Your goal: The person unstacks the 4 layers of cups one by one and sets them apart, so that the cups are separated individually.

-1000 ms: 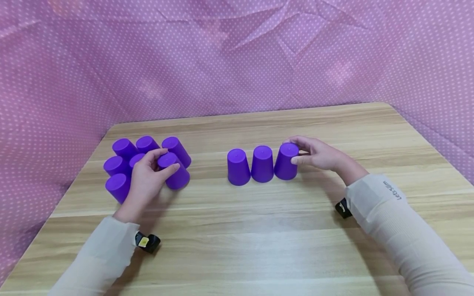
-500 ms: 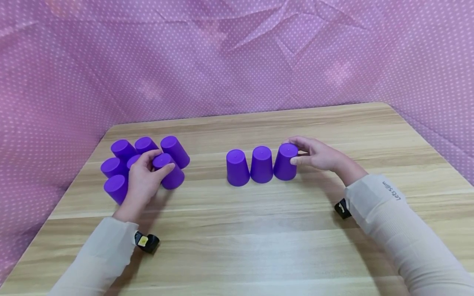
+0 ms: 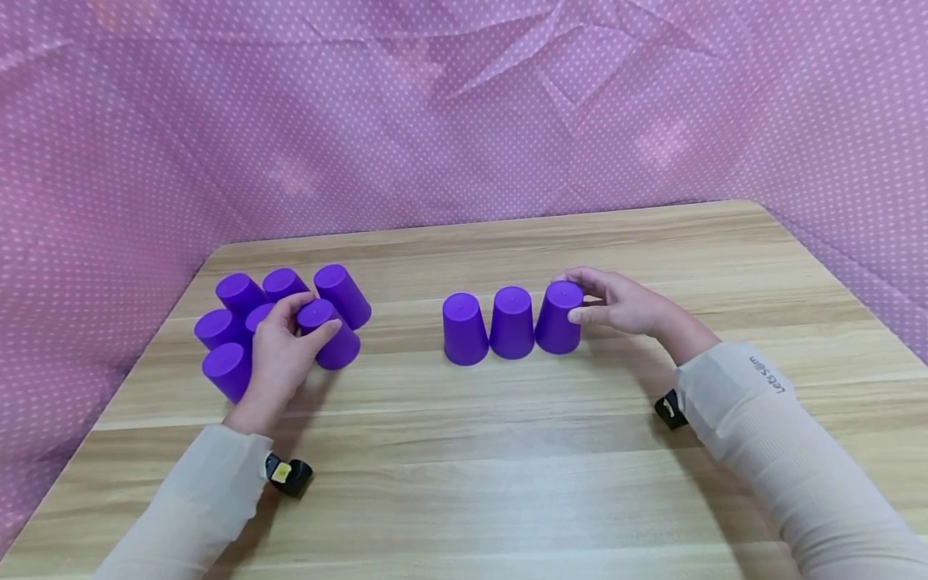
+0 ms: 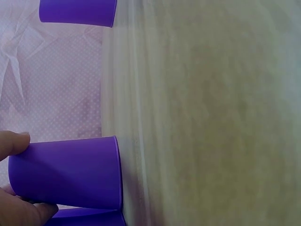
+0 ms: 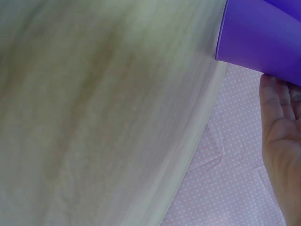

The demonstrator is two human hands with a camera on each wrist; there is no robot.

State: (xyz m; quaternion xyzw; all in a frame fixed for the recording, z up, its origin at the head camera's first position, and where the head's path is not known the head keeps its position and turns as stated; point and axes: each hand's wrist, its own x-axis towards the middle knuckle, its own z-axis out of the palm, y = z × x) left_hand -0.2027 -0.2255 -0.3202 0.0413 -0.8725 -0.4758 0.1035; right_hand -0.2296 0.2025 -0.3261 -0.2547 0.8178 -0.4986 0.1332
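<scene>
My left hand (image 3: 281,353) grips an upside-down purple cup (image 3: 335,342) by its upper part, at the near right of a cluster of like cups. In the left wrist view that cup (image 4: 68,174) shows between thumb and fingers, its rim close over the wood. On the right, my right hand (image 3: 625,303) holds the rightmost cup (image 3: 558,326) of a row of three, thumb on the near side and fingers round the back. Beside it stand the middle cup (image 3: 512,329) and the left cup (image 3: 466,334), all mouth down. The right wrist view shows the fingers (image 5: 275,101) against the cup wall.
Several more purple cups (image 3: 227,372) stand mouth down at the table's left, partly hidden by the left hand. The wooden table (image 3: 464,451) has its far edge before a pink dotted cloth (image 3: 435,121). Small black cameras (image 3: 290,477) hang at the wrists.
The left hand has shifted slightly left with its cup, nearer to the cluster. Over the last half second almost nothing moves, and the right hand keeps its place on its cup.
</scene>
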